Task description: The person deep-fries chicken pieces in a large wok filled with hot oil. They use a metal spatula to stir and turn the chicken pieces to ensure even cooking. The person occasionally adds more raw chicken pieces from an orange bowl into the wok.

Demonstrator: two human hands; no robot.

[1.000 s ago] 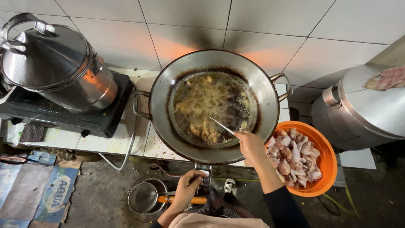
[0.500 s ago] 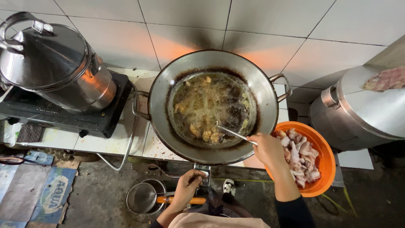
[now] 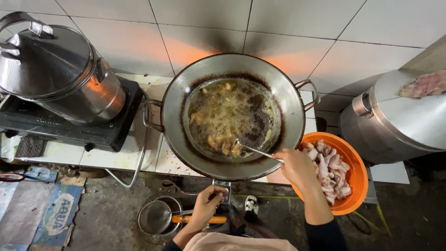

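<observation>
Gripping a thin metal skimmer handle [image 3: 258,152], the right hand [image 3: 297,166] is closed around it just over the near rim of the big round steel wok [image 3: 176,107], the tool's far end dipped among the browned pieces frying in dark oil [image 3: 227,122]. Down below the counter edge, the left hand [image 3: 206,207] is closed at the burner's metal knob bracket [image 3: 224,191], beside an orange-handled wire strainer [image 3: 160,217]. To the right sits an orange plastic bowl [image 3: 357,179] of raw chicken pieces [image 3: 332,169]. On the left, a lidded steel pot [image 3: 55,76] rests on a black portable stove [image 3: 60,125].

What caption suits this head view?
Right hand stirs frying pieces in a wok; left hand at the stove knob.
</observation>
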